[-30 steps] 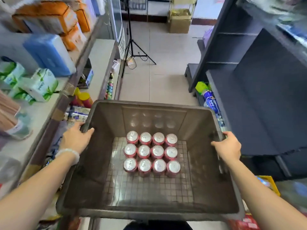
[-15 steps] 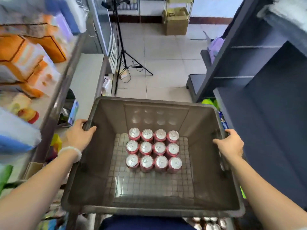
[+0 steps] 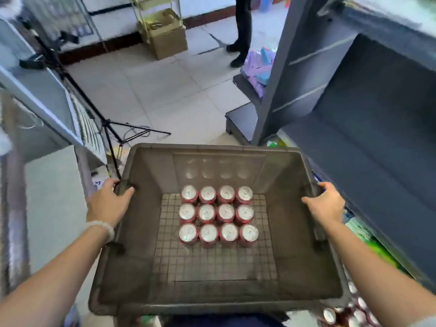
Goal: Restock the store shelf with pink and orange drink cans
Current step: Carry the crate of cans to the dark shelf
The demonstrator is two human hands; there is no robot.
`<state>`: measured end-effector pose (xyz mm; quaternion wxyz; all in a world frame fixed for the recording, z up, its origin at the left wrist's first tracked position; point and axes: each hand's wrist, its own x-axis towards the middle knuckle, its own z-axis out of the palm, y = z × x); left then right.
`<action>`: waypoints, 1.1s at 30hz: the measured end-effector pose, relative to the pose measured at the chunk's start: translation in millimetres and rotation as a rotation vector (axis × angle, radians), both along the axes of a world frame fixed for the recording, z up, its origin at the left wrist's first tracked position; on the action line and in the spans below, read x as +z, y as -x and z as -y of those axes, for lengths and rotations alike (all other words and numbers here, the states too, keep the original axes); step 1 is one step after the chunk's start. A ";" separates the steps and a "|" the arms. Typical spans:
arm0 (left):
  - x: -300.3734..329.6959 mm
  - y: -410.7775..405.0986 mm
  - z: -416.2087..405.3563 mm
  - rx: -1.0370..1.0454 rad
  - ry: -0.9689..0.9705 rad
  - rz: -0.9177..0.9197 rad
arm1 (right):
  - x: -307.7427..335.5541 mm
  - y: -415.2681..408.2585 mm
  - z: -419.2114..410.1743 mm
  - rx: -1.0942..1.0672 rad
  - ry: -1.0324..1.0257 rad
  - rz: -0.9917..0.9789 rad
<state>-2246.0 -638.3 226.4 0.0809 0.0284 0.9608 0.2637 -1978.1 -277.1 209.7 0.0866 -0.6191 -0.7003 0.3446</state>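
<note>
A large grey plastic crate (image 3: 146, 232) is held in front of me at waist height. Several pink drink cans (image 3: 218, 215) stand upright in a tight block on its grid floor, towards the far side. My left hand (image 3: 109, 204) grips the crate's left rim, with a pale bracelet on the wrist. My right hand (image 3: 325, 204) grips the right rim. More cans (image 3: 342, 315) show below the crate at the bottom right.
A dark blue shelving unit (image 3: 354, 138) with bare shelves stands on my right. A grey shelf (image 3: 52, 197) and a cooler are on my left. A tripod (image 3: 106, 123) stands ahead on the tiled floor. Further off are a cardboard box (image 3: 167, 38) and a person's legs (image 3: 241, 31).
The view has swung up and to the right while I carry the crate. The stocked left shelves have dropped out of sight, and a standing person's legs have come into view. Both hands keep their grip.
</note>
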 end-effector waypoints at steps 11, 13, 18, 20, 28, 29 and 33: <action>-27.5 174.8 -216.8 -0.443 0.054 0.044 | -18.5 43.3 -57.1 -0.470 0.041 0.056; -37.2 190.0 -266.9 -0.513 0.058 0.054 | -25.5 47.0 -77.0 -0.555 0.042 0.062; -61.9 210.0 -367.7 -0.652 0.056 0.073 | -41.1 52.5 -111.6 -0.727 0.052 0.087; -71.0 213.0 -397.3 -0.690 0.052 0.068 | -52.1 52.9 -116.7 -0.777 0.059 0.106; -169.7 236.4 -503.2 -0.877 0.115 0.127 | -148.4 70.4 -131.9 -1.002 0.036 0.125; -182.1 237.8 -509.5 -0.887 0.118 0.127 | -161.1 72.1 -131.8 -1.009 0.031 0.127; -246.5 248.8 -526.2 -0.946 0.150 0.130 | -225.2 83.5 -128.3 -1.074 0.055 0.164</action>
